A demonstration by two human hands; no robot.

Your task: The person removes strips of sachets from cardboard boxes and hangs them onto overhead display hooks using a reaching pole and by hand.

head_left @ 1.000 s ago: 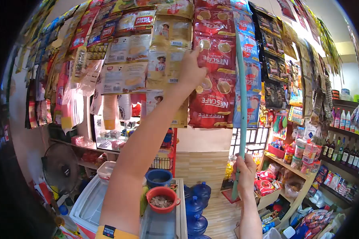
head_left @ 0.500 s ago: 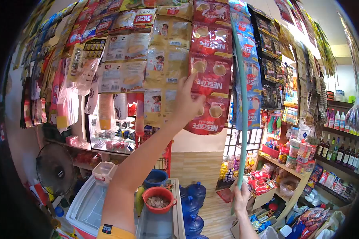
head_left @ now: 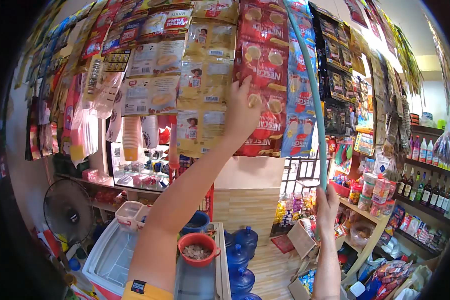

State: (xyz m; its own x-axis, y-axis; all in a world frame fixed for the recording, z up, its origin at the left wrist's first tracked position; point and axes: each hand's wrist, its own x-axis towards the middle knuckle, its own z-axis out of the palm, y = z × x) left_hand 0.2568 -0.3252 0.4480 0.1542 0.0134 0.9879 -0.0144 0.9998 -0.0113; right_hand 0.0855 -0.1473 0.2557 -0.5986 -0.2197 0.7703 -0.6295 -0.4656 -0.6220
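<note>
A strip of red Nescafé coffee sachets (head_left: 265, 62) hangs at the top centre. My left hand (head_left: 245, 112) is raised against its left edge, with fingers and thumb closed on the sachets; part of the grip is hidden. Low on a long pale-green pole (head_left: 312, 95), my right hand (head_left: 327, 207) is wrapped round it. The pole rises in front of a strip of blue Nescafé sachets (head_left: 299, 107), its upper end beside the red strip. Left of my left hand hang yellow-gold sachet strips (head_left: 205, 82).
More sachet strips, including black ones (head_left: 340, 90), hang on both sides. Below are a chest freezer (head_left: 107, 260), a red bowl of coins (head_left: 197, 249), a blue bowl (head_left: 195, 222) and blue water jugs (head_left: 242, 260). A fan (head_left: 70, 215) stands left; stocked shelves (head_left: 420, 200) line the right.
My left hand has risen slightly, and the red strip has shifted up and left. My right hand has moved up and right, and the pole now leans with its top to the left.
</note>
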